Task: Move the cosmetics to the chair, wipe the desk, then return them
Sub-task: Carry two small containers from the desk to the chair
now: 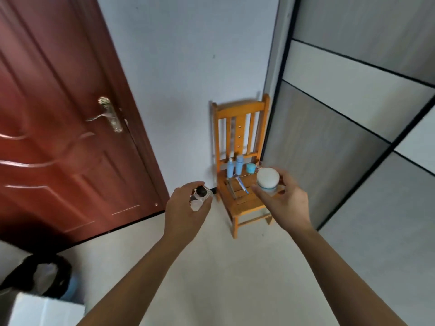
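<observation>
A small wooden chair [244, 205] stands against the wall ahead. At the back of its seat stand two blue bottles [239, 164] and a small teal jar [251, 167]; a blue-and-white tube [242, 184] and a thin dark stick lie on the seat. My left hand [186, 208] grips a clear glass bottle with a black cap [200, 195], held left of the chair. My right hand [282, 198] holds a white-lidded jar [267, 181] above the seat's right side. The desk is out of view.
A red-brown door [70, 128] with a metal handle fills the left. A grey sliding wardrobe [353, 137] rises on the right, close to the chair. A black bag and a white box [44, 309] sit at bottom left. Pale floor lies between me and the chair.
</observation>
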### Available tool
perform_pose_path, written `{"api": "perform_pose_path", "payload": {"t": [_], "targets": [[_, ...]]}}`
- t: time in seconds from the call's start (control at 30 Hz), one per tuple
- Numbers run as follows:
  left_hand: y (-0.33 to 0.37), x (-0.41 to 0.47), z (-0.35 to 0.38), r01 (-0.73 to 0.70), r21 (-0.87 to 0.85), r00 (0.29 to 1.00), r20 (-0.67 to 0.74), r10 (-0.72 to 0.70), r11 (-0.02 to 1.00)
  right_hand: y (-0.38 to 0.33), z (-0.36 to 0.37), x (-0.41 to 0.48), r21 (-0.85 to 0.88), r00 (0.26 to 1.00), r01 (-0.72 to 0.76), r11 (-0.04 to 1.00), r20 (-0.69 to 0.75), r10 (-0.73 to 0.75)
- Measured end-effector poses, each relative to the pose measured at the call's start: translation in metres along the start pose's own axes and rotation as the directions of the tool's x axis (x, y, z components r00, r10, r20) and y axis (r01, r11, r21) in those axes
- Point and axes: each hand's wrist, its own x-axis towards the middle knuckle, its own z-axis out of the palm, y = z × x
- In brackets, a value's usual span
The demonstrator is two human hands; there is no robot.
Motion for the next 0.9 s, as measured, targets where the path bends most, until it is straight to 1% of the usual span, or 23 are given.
{"api": "perform_pose_path", "payload": {"t": [0.13,0.37,0.47,0.63,0.77,0.9], "targets": [[-0.012,0.052,0.041,0.017,0.013,0.999,0.041,-0.017,1.0,0.032,0.003,0.059,-0.067,0.999,-0.035,0.997,0.007,0.036],[-0.047,0.172,0.101,0.056,-0.002,0.996,0.065,-0.055,0.998,0.071,0.043,0.185,-0.121,0.999,-0.039,0.992,0.001,0.04],[-0.06,0.234,0.13,0.062,0.036,0.993,0.099,-0.065,0.997,0.084,0.064,0.247,-0.143,0.997,-0.079,0.987,-0.004,0.079],[-0.067,0.317,0.185,0.023,0.106,0.984,0.174,-0.042,0.994,0.113,0.086,0.323,-0.171,0.995,-0.094,0.981,0.002,0.096],[-0.068,0.354,0.24,0.046,0.131,0.976,0.204,-0.072,0.99,0.157,0.09,0.371,-0.187,0.992,-0.119,0.975,0.013,0.124],[-0.08,0.372,0.302,0.117,0.162,0.968,0.2,-0.149,0.98,0.222,0.101,0.422,-0.18,0.987,-0.111,0.977,0.097,0.13]]}}
